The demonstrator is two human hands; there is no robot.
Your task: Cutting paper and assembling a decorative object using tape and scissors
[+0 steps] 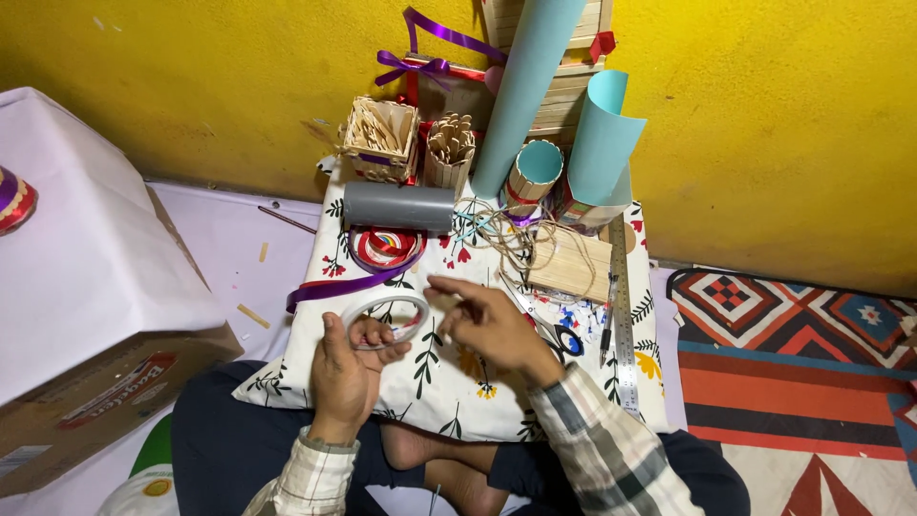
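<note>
My left hand (346,368) holds a thin white ring of tape (386,317) by its lower edge, above a floral white cushion (449,397) on my lap. My right hand (489,325) is at the ring's right side, fingertips pinched on its rim or on the tape's loose end. Just beyond the ring lie a roll of red ribbon (384,245) and a purple ribbon (349,285) trailing left.
A grey tube (398,206), stick-built baskets (381,139), rolled light-blue paper (530,91), twine (504,239), a wooden-stick panel (570,263), scissors (559,336) and a metal ruler (623,315) crowd the cushion's far part. A paper-covered cardboard box (91,277) stands left; a patterned rug (798,373) lies right.
</note>
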